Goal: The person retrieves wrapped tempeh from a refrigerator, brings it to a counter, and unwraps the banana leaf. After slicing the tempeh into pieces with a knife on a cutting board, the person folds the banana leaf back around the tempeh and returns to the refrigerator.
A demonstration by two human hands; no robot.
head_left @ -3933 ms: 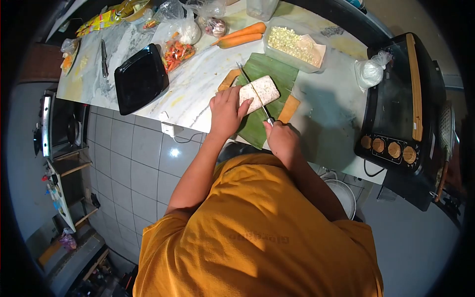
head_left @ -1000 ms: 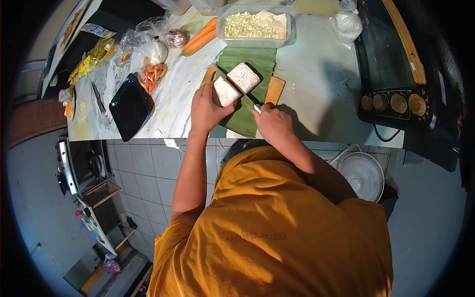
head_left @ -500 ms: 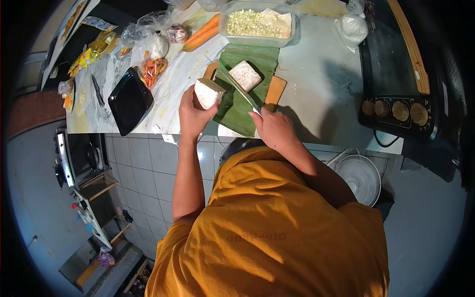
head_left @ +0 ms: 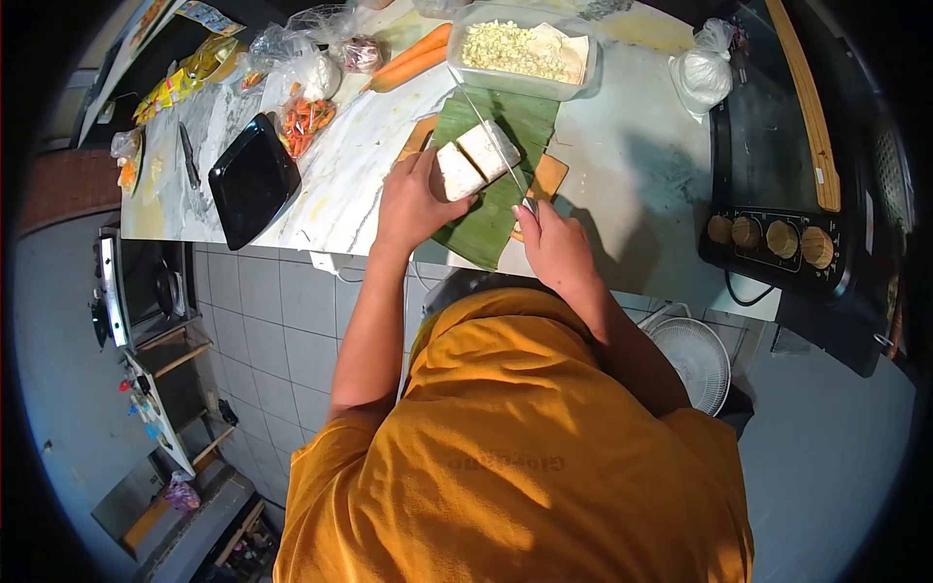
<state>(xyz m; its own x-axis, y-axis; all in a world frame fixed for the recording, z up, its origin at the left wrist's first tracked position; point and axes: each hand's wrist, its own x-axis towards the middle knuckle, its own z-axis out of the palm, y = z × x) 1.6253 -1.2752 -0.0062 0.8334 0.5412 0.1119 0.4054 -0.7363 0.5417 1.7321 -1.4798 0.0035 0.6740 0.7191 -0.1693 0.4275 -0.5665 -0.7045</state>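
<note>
1. Left piece [head_left: 455, 175] and right piece [head_left: 483, 154] of a pale block lay on a green leaf [head_left: 494, 228] over a wooden board [head_left: 550, 178], narrow gap between.
2. Left hand [head_left: 413, 199] grasped the left piece; right hand [head_left: 556, 243] gripped the knife [head_left: 492, 138], blade over the right piece, contact unclear.
3. Judged handling: light, fairly firm, edges crumbly; leaf probably slick.
4. Judged best hold: opposite sides, light pressure, fingertips left of blade.

The knife blade [head_left: 492, 137] looks metal, the 2 blocks [head_left: 460, 173] matt, the tray [head_left: 255, 180] glossy.
</note>
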